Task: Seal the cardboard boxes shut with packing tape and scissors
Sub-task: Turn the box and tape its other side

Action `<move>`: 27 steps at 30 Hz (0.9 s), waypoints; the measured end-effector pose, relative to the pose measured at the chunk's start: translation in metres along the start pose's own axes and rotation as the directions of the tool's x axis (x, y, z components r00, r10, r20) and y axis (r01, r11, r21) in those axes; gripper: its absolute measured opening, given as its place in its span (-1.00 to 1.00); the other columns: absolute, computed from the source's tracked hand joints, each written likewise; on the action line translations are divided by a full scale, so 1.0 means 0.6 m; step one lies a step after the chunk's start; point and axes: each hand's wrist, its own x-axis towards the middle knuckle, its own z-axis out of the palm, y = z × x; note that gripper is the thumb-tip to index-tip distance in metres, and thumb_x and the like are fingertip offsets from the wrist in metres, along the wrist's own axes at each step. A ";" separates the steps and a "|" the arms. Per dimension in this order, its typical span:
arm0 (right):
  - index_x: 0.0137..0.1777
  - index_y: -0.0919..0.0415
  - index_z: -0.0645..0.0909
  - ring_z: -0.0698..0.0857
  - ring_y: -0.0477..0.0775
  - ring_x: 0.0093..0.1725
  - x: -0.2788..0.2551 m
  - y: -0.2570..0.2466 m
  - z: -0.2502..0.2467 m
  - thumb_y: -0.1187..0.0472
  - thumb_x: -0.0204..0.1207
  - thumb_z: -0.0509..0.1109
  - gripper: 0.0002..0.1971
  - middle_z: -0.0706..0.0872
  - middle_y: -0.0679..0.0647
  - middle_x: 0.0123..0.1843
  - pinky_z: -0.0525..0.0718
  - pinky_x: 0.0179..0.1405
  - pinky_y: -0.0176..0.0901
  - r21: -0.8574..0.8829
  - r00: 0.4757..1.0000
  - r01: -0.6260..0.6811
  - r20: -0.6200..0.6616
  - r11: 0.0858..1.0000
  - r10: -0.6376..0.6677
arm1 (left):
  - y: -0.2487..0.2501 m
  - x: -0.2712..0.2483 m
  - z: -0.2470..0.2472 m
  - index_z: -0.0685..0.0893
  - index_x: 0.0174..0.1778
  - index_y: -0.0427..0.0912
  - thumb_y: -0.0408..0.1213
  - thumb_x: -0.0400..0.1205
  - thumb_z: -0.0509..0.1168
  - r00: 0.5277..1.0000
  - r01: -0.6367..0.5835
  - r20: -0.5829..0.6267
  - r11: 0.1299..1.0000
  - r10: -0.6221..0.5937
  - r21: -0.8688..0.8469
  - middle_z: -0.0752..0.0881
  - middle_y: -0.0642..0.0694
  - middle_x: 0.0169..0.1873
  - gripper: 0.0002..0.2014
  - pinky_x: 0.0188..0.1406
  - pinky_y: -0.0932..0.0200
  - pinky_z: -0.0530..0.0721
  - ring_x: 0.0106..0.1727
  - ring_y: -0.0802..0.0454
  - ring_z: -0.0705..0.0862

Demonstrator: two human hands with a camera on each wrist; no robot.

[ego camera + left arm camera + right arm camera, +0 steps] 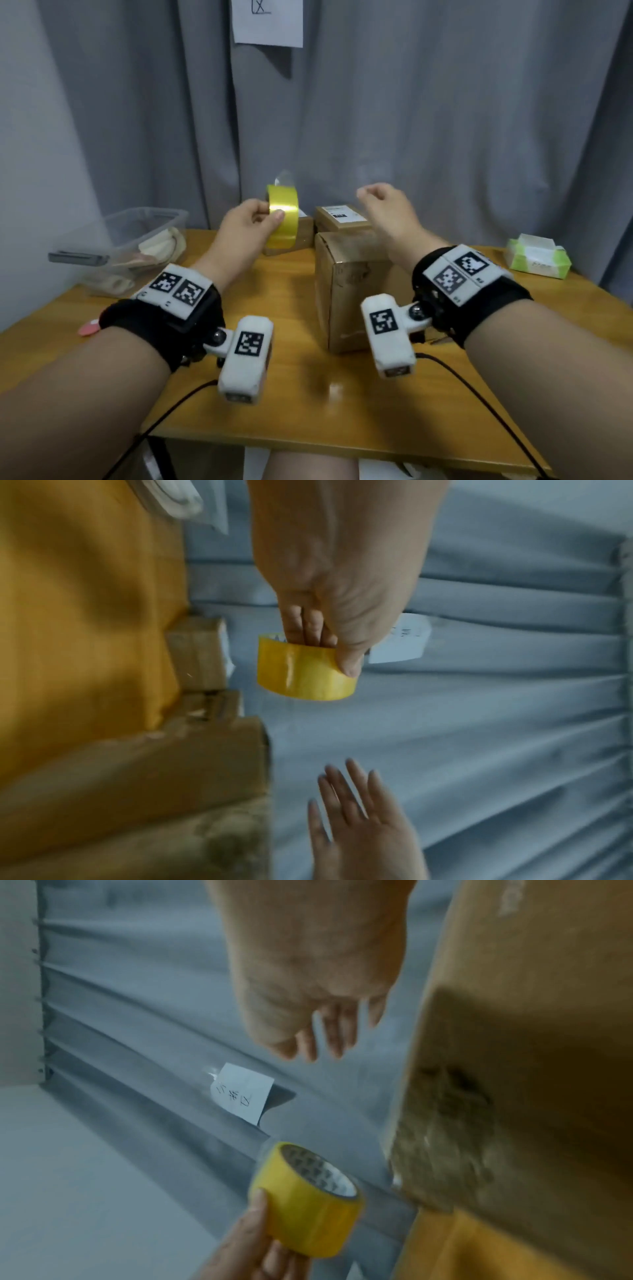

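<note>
My left hand (pixel 270 215) holds a yellow packing tape roll (pixel 282 219) up in the air, thumb on the outer face and fingers inside the core (pixel 308 631). A clear loose end of tape sticks up from the roll. My right hand (pixel 375 198) hovers empty with relaxed fingers (pixel 322 1034) to the right of the roll, above a large closed cardboard box (pixel 356 291). Two smaller boxes (pixel 342 219) stand behind it. I see no scissors.
A clear plastic bin (pixel 137 236) with cloth sits at the table's left back. A green tissue pack (pixel 537 260) lies at the right back. A grey curtain (pixel 445 120) hangs close behind. A pink object (pixel 88 329) peeks out by my left wrist.
</note>
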 end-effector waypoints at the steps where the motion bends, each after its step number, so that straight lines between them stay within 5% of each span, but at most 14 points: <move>1: 0.23 0.17 0.63 0.62 -0.03 0.21 -0.003 -0.012 -0.014 -0.02 0.65 0.27 -0.68 0.69 0.00 0.17 0.53 0.28 -0.12 0.051 0.997 0.062 0.043 0.997 -0.065 | 0.028 0.001 0.004 0.64 0.05 -0.29 -0.21 0.64 0.33 0.999 -0.006 0.033 0.996 0.009 -0.093 0.75 -0.27 -0.08 -0.80 -0.01 0.01 0.66 -0.11 -0.04 0.69; 3: 0.22 0.15 0.66 0.65 -0.11 0.21 -0.012 -0.033 -0.037 -0.16 0.61 0.27 -0.58 0.74 -0.04 0.15 0.54 0.24 -0.19 0.102 0.959 0.160 0.218 0.982 -0.179 | 0.077 -0.003 0.020 0.62 0.01 -0.25 -0.27 0.66 0.30 0.995 -0.008 0.098 0.962 0.036 -0.274 0.76 -0.27 -0.10 -0.88 -0.01 0.01 0.67 -0.10 -0.05 0.71; 5: 0.12 0.12 0.68 0.70 -0.14 0.07 -0.018 -0.051 -0.049 -0.01 0.61 0.35 -0.76 0.77 -0.05 0.04 0.61 0.17 -0.19 0.095 0.910 0.250 0.316 0.964 -0.267 | 0.114 -0.008 0.042 0.59 -0.02 -0.25 -0.33 0.68 0.26 0.987 0.021 0.156 0.913 0.047 -0.408 0.74 -0.19 -0.17 -0.94 -0.14 0.13 0.68 -0.18 0.01 0.71; 7: -0.01 0.10 0.65 0.70 -0.06 -0.05 -0.022 -0.064 -0.060 0.18 0.62 0.37 -0.95 0.75 0.01 -0.07 0.66 0.11 -0.05 0.068 0.902 0.320 0.283 0.945 -0.326 | 0.138 -0.013 0.059 0.53 0.05 -0.25 -0.33 0.68 0.26 0.982 0.073 0.187 0.877 0.019 -0.475 0.73 -0.16 -0.16 -0.90 -0.27 0.28 0.72 -0.24 0.10 0.75; 11: 0.07 0.15 0.57 0.65 0.11 0.02 -0.026 -0.072 -0.086 0.21 0.67 0.28 -0.93 0.71 0.16 0.01 0.61 0.18 0.10 -0.120 0.897 0.374 0.297 0.920 -0.327 | 0.137 0.011 0.065 0.38 0.38 -0.10 -0.05 0.48 0.49 0.990 0.081 0.138 0.941 -0.037 -0.327 0.58 -0.12 0.26 -0.38 0.19 0.07 0.68 0.22 0.00 0.66; 13: 0.14 0.18 0.57 0.61 0.07 0.01 -0.026 -0.069 -0.097 0.21 0.69 0.24 -0.87 0.67 0.12 0.00 0.59 0.15 0.06 -0.234 0.883 0.411 0.343 0.881 -0.321 | 0.135 0.018 0.062 0.47 0.40 -0.06 0.06 0.36 0.53 0.974 0.097 0.225 0.955 -0.033 -0.280 0.61 -0.03 0.28 -0.29 0.35 0.07 0.55 0.30 0.05 0.61; 15: 0.18 0.19 0.57 0.61 0.11 0.06 -0.027 -0.068 -0.105 0.19 0.69 0.23 -0.83 0.65 0.06 0.01 0.55 0.22 0.10 -0.336 0.878 0.443 0.350 0.832 -0.326 | 0.135 0.020 0.063 0.58 0.31 -0.12 -0.02 0.46 0.49 0.966 0.114 0.253 0.954 -0.042 -0.277 0.69 -0.01 0.17 -0.47 0.27 0.17 0.55 0.23 0.10 0.64; 18: 0.10 0.01 0.55 0.61 0.23 0.15 -0.022 -0.065 -0.112 0.13 0.69 0.21 -0.90 0.65 0.01 0.02 0.53 0.30 0.20 -0.404 0.888 0.434 0.342 0.805 -0.308 | 0.141 0.025 0.064 0.69 -0.06 -0.19 -0.15 0.59 0.39 0.984 0.123 0.160 0.948 -0.078 -0.295 0.66 -0.02 -0.18 -0.83 -0.06 0.21 0.57 -0.16 0.12 0.59; 20: 0.05 -0.12 0.52 0.60 0.24 0.18 -0.018 -0.065 -0.116 0.09 0.68 0.22 -0.92 0.67 -0.04 0.02 0.47 0.36 0.24 -0.415 0.891 0.428 0.345 0.803 -0.296 | 0.143 0.030 0.065 0.64 -0.23 -0.17 -0.21 0.59 0.39 0.979 0.179 0.160 0.916 -0.129 -0.360 0.60 -0.06 -0.31 -0.86 -0.18 0.20 0.56 -0.31 0.10 0.54; 23: 0.07 -0.08 0.58 0.62 0.13 0.19 -0.017 -0.071 -0.121 0.11 0.69 0.23 -0.89 0.68 -0.06 0.02 0.41 0.44 0.18 -0.375 0.881 0.438 0.358 0.817 -0.308 | 0.139 0.036 0.061 0.58 -0.24 -0.24 -0.35 0.61 0.36 0.964 0.256 0.177 0.869 -0.197 -0.424 0.64 -0.13 -0.35 -0.87 -0.29 0.27 0.67 -0.40 0.10 0.62; 27: 0.21 0.21 0.67 0.64 0.01 0.09 -0.023 -0.078 -0.125 0.19 0.70 0.24 -0.77 0.71 0.06 0.06 0.57 0.15 -0.15 -0.277 0.878 0.425 0.360 0.862 -0.317 | 0.126 0.030 0.052 0.65 -0.15 -0.31 -0.35 0.61 0.35 0.951 0.290 0.227 0.858 -0.210 -0.424 0.69 -0.14 -0.33 -0.91 -0.27 0.34 0.74 -0.37 0.13 0.67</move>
